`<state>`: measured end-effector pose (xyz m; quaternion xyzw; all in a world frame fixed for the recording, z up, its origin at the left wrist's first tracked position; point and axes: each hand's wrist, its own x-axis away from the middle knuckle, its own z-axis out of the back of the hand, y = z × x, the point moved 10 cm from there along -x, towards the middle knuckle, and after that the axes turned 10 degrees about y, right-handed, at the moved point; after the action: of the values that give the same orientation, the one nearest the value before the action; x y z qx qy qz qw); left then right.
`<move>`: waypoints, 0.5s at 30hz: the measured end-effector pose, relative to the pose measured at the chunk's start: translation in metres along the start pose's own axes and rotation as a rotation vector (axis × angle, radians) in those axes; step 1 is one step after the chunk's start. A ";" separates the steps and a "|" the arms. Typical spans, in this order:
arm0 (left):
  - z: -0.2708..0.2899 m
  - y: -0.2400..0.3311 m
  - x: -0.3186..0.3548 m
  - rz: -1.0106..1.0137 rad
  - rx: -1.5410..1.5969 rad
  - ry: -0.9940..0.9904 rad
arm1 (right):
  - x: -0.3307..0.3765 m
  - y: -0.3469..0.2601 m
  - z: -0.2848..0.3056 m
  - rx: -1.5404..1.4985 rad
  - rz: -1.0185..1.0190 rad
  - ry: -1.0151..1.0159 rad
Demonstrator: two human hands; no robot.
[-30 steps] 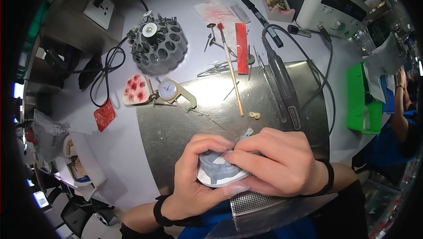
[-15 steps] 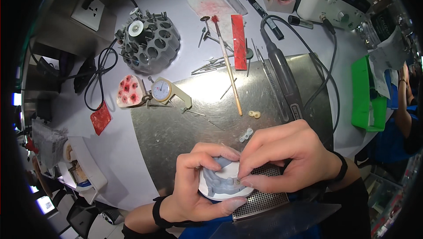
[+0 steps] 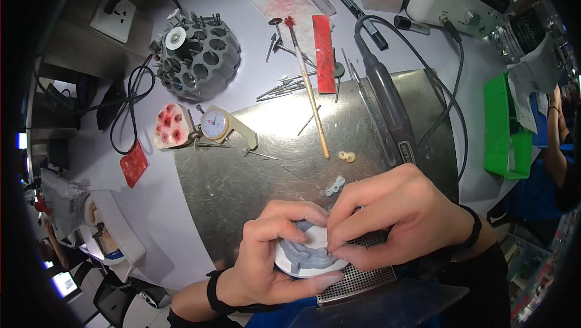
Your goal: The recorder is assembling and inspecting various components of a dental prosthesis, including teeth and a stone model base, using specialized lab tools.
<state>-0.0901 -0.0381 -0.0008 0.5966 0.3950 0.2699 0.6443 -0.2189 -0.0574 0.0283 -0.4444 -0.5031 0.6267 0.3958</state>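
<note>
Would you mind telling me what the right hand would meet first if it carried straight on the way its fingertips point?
The right hand points left and down; its fingertips already touch the grey dental model, held by the left hand.

Both hands (image 3: 339,231) around a grey dental model (image 3: 308,255) over a metal plate (image 3: 254,177).

Landmark: the steel plate (image 3: 284,146), dull grey with fine scratches.

- Dental model (image 3: 308,254), at the plate's near edge: blue-grey on a white base.
- Mesh grille (image 3: 357,282), beside the model: silver, regular black perforations.
- Brush (image 3: 308,89), across the plate's far edge: tan handle, red tip.
- Flat strip (image 3: 324,52), beyond the plate: red.
- Bur holder (image 3: 196,55), far left of the plate: dark grey, honeycomb holes.
- Tray (image 3: 499,125), right of the plate: bright green.
</note>
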 end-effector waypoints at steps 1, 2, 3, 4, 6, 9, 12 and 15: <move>0.000 0.002 0.000 -0.031 -0.024 0.000 | -0.001 -0.002 0.000 -0.003 0.001 -0.004; 0.001 0.003 0.000 -0.062 -0.048 -0.001 | -0.001 -0.001 0.000 0.032 -0.056 -0.021; 0.002 0.003 0.000 -0.060 -0.051 0.002 | -0.001 0.003 -0.001 0.067 -0.113 -0.040; 0.000 0.004 -0.001 -0.067 -0.066 -0.006 | 0.001 0.005 -0.001 0.069 -0.116 -0.038; -0.002 0.000 -0.001 -0.073 -0.079 -0.014 | 0.003 0.004 0.000 0.092 -0.053 -0.014; 0.004 -0.001 0.001 -0.094 0.069 0.110 | 0.003 -0.014 0.000 0.208 0.146 0.029; 0.007 -0.007 -0.002 -0.042 0.147 0.127 | 0.006 -0.023 0.001 0.298 0.284 0.048; 0.011 -0.012 -0.002 -0.001 0.247 0.154 | 0.005 -0.027 -0.001 0.364 0.309 0.030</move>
<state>-0.0838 -0.0475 -0.0125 0.6486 0.4738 0.2638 0.5341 -0.2182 -0.0472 0.0537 -0.4467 -0.3020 0.7535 0.3761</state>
